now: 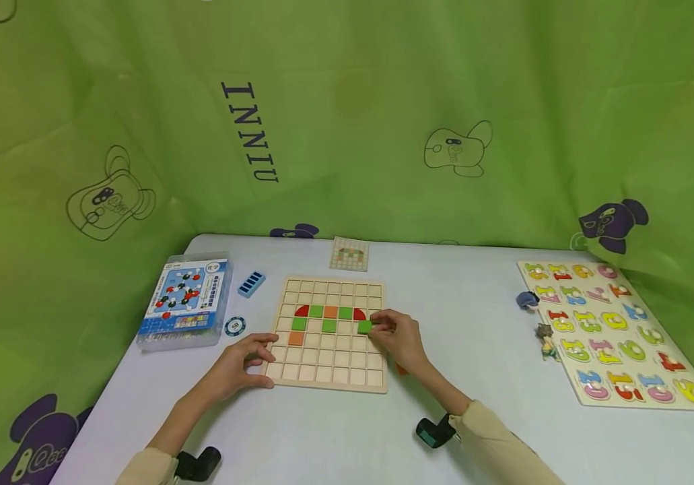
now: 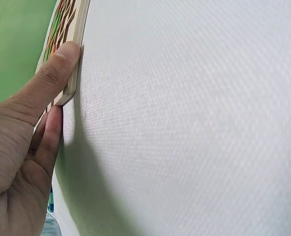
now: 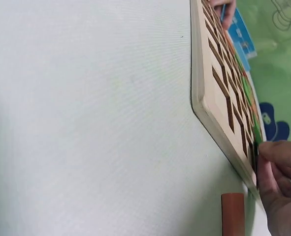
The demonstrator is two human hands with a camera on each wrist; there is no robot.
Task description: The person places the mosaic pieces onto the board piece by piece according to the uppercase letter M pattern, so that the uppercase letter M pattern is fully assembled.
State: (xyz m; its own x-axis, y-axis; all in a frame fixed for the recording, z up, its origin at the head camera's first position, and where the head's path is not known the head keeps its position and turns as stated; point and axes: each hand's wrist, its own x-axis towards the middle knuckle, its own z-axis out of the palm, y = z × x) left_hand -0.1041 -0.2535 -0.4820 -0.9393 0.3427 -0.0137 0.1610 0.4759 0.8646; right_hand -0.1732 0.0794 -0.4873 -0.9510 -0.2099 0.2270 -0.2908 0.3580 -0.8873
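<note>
A wooden grid board [image 1: 334, 374] lies on the table, with red quarter-round, green and orange square tiles in several of its cells. At the board's near left corner, my left hand [image 1: 239, 364] grips the edge; in the left wrist view the thumb [image 2: 66, 51] lies along the rim. My right hand [image 1: 402, 337] pinches a green square tile [image 1: 364, 327] between thumb and fingers, over a cell at the board's right side. An orange block [image 3: 233, 214] lies on the table beside the board, partly hidden by the right hand in the head view.
Behind the board lies a pattern card [image 1: 349, 254]. On the left are a boxed molecule model set [image 1: 186, 296], a blue striped piece [image 1: 252, 284] and a round chip [image 1: 235, 327]. A number puzzle board [image 1: 613, 330] and two small figures [image 1: 527, 300] are at the right.
</note>
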